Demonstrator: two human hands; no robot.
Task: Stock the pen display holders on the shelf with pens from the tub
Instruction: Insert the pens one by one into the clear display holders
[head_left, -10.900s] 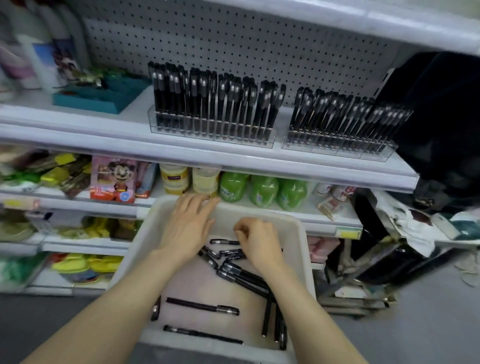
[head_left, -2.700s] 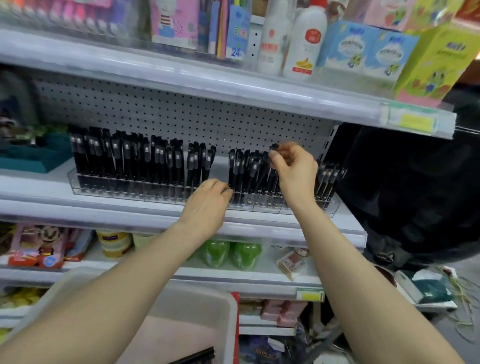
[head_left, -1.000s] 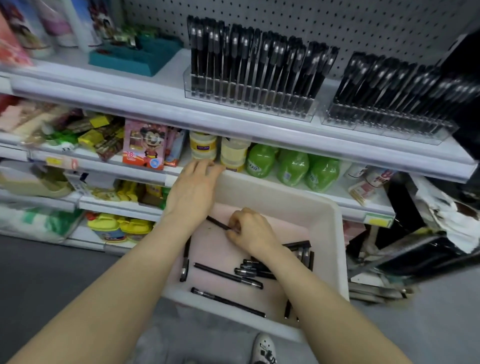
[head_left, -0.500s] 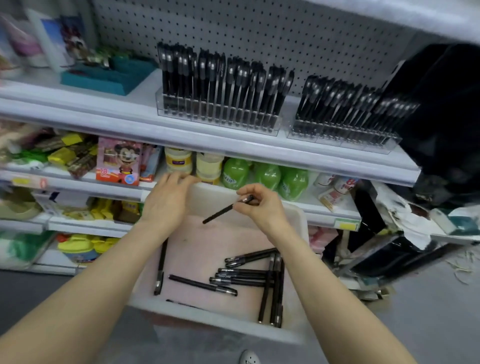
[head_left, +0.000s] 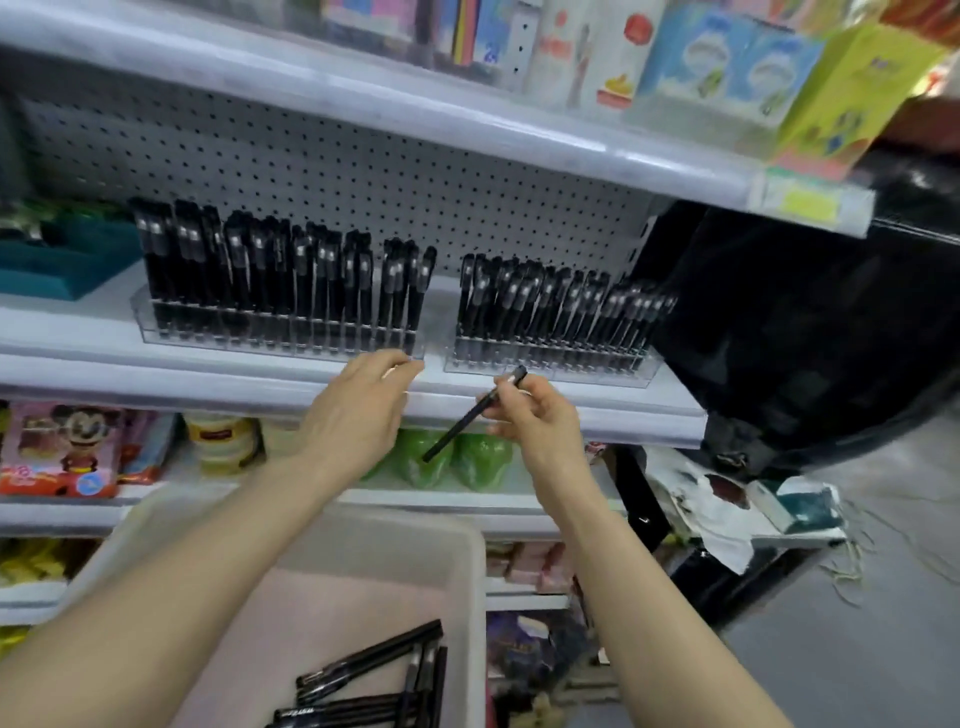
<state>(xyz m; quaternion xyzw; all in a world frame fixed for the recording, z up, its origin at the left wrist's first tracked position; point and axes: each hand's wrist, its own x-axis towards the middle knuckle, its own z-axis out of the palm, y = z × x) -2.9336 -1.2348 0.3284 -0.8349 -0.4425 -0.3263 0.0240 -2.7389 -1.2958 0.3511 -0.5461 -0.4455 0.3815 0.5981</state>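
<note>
Right hand (head_left: 537, 418) pinches pen (head_left: 464, 425), apparently just below holder (head_left: 558, 362)

Two clear holders (head_left: 280, 340) hold upright black pens (head_left: 270, 270); another pen (head_left: 462, 423) slants in the right hand (head_left: 540, 421); more lie in the tub (head_left: 475, 597).

Right hand (head_left: 535, 415) pinching black pen (head_left: 470, 415), left hand (head_left: 358, 410) touching clear holder (head_left: 280, 340), tub (head_left: 470, 582) below

Bare left grip (head_left: 358, 410) and bare right grip (head_left: 537, 423), forearms (head_left: 218, 551) likewise bare to the frame edge.
</note>
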